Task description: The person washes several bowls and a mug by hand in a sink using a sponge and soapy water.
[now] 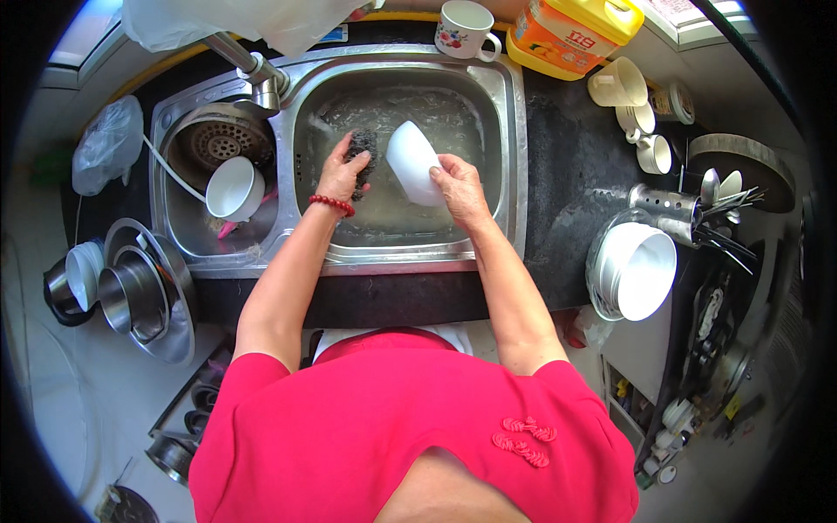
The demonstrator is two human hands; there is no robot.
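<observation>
Over the right basin of a stainless steel double sink (513, 163), my left hand (341, 171) grips a dark scouring pad (363, 160). A red bead bracelet circles that wrist. My right hand (460, 186) holds a white bowl (412, 163) by its edge, tilted on its side, with its smooth outer wall in view. A gap separates the pad from the bowl. Cloudy water (392, 225) stands in the basin below both hands. In the left basin a white bowl with a handle (234, 189) lies beside a metal steamer pot (222, 134).
A faucet (265, 82) rises between the basins. At the back stand a flowered mug (464, 29) and a yellow detergent jug (575, 36). Rightward are several cups (618, 82), a utensil holder (664, 204) and stacked white bowls (644, 271). Metal basins (153, 294) sit at the left.
</observation>
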